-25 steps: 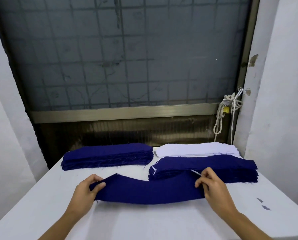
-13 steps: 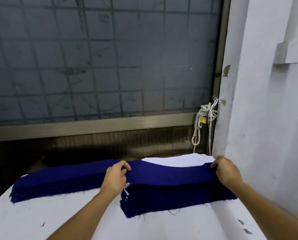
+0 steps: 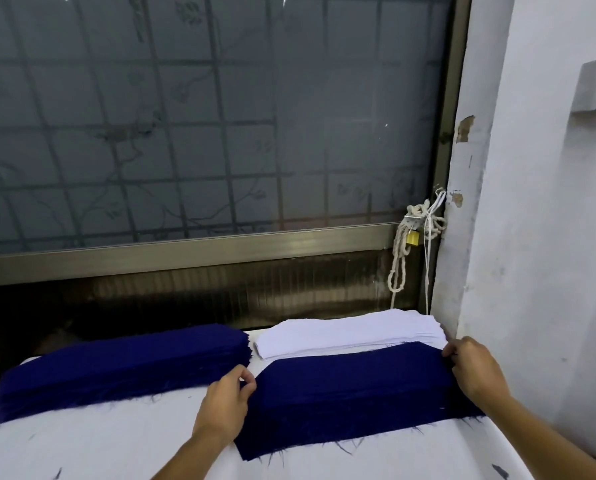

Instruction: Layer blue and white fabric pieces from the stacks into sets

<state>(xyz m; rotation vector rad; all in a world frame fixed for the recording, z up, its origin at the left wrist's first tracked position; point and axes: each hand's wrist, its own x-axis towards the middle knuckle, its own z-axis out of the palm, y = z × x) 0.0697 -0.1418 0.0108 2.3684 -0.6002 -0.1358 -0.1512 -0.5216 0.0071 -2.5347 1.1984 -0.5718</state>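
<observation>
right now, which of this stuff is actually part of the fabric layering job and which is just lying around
Part of the job: left blue stack, white stack, right blue pile, top blue piece on it, held at its ends by the left hand and right hand.

Just lying about: rope and yellow padlock by the window frame, small blue scraps on the table.

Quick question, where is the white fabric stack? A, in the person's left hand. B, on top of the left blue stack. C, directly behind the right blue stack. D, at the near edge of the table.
C: the white stack lies on the table directly behind the right blue stack, farther from the person.
</observation>
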